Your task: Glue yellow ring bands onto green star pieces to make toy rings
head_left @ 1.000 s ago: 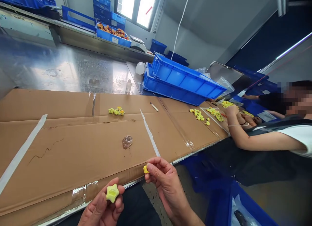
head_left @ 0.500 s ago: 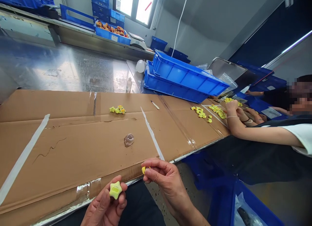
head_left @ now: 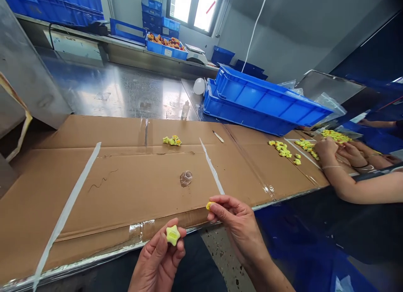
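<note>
My left hand [head_left: 160, 258] is closed around a yellow-green star-shaped piece [head_left: 173, 235], held up at the near edge of the table. My right hand [head_left: 237, 224] pinches a small yellow piece [head_left: 208, 205] between thumb and fingertips, just over the front edge of the cardboard sheet [head_left: 126, 187]. On the cardboard ahead sit a small clear glass jar [head_left: 186, 178] and, farther back, a little cluster of yellow pieces [head_left: 171, 140].
A co-worker's hands [head_left: 333, 151] at the right sort piles of yellow pieces [head_left: 281, 149]. Stacked blue bins [head_left: 264, 103] stand behind them. A small bottle [head_left: 185, 110] and white cup [head_left: 199, 86] sit on the steel table [head_left: 103, 90]. A thin stick [head_left: 218, 136] lies on the cardboard.
The camera has swung left, so everything sits farther right in view. Both hands keep their pieces; the right hand's fingers have curled closer over the small yellow piece.
</note>
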Tool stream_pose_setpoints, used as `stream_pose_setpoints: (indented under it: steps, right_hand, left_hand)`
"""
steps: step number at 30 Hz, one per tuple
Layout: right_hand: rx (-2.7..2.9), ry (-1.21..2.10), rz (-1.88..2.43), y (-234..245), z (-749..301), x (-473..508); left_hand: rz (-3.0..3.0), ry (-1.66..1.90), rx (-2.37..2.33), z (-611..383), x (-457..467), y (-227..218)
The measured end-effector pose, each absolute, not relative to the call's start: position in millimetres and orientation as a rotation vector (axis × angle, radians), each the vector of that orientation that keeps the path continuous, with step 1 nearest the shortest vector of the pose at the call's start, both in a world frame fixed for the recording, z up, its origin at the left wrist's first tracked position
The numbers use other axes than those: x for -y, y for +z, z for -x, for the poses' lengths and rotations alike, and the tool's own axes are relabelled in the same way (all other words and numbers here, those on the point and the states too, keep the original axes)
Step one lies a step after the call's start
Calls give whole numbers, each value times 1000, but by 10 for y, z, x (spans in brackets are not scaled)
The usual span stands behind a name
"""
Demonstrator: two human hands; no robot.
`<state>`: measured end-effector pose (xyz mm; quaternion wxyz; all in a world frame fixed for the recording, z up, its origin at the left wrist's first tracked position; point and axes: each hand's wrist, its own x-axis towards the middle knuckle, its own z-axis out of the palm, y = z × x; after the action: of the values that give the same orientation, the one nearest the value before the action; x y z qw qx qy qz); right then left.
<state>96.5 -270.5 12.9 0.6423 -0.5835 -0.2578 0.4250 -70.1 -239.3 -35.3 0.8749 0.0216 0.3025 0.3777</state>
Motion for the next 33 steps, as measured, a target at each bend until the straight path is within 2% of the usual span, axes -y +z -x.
stream_pose_setpoints:
  steps: [12, 23, 33]
  right_hand:
    - [1119, 743, 1513, 307, -1280, 2141]
    - [1726, 289, 1726, 395, -1317, 1777]
    - [1928, 115, 1736, 348, -1277, 1731]
  left_hand:
    - [-66, 765, -616, 706, 2386, -405]
    - [-138, 803, -579, 707, 2435, -364]
    - [-147, 816, -507, 708, 2440, -410]
